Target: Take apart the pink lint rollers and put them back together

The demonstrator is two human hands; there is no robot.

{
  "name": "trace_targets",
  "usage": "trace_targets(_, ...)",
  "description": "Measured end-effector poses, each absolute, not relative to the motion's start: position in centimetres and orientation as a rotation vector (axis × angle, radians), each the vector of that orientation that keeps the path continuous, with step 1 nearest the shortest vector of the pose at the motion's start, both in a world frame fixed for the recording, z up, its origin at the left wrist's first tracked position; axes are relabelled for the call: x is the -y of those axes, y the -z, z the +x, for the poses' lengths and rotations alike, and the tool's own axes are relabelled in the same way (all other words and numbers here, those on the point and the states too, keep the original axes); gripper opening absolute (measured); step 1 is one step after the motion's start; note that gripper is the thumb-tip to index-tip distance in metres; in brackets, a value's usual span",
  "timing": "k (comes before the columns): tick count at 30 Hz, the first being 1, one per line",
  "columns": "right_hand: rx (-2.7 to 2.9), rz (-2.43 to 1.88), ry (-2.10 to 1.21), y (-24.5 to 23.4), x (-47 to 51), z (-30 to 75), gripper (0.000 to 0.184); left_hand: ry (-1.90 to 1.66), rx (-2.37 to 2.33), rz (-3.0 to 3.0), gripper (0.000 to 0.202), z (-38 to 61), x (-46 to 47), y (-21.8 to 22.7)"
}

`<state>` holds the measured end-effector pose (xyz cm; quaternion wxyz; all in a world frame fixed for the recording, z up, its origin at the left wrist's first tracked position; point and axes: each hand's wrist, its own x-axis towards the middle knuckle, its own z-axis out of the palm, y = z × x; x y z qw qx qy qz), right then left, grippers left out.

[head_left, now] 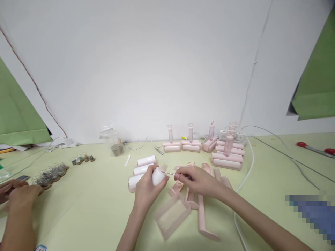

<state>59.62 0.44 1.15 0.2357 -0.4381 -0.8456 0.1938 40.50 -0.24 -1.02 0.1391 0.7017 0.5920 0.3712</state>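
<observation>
My left hand (146,188) is closed around a white lint roll (158,176), held just above the table. My right hand (197,180) pinches a thin metal tool (170,173) whose tip touches the end of that roll. Beside the left hand lie more white rolls (142,166). Under and between my hands rest pink roller handles (202,216) and a clear pink cover (171,216).
Assembled pink lint rollers (227,155) stand in a row near the wall. A white cable (247,170) runs across the right side. Another person's hands (18,195) work at the left by small glass jars (52,172). Red-handled scissors (314,149) lie far right.
</observation>
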Motion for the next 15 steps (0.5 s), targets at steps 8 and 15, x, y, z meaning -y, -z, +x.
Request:
trace_targets(8, 2.471, -1.137, -0.430, -2.3, 2.4, 59.2, 0.033, -0.932, -2.041, 1.965, 0.025, 40.5, 4.9, 0.4)
trace_targets(15, 2.505, -1.149, -0.453, -2.8, 3.3, 59.1, 0.032, -0.869, -2.045, 1.974, 0.027, 40.4, 5.9, 0.7)
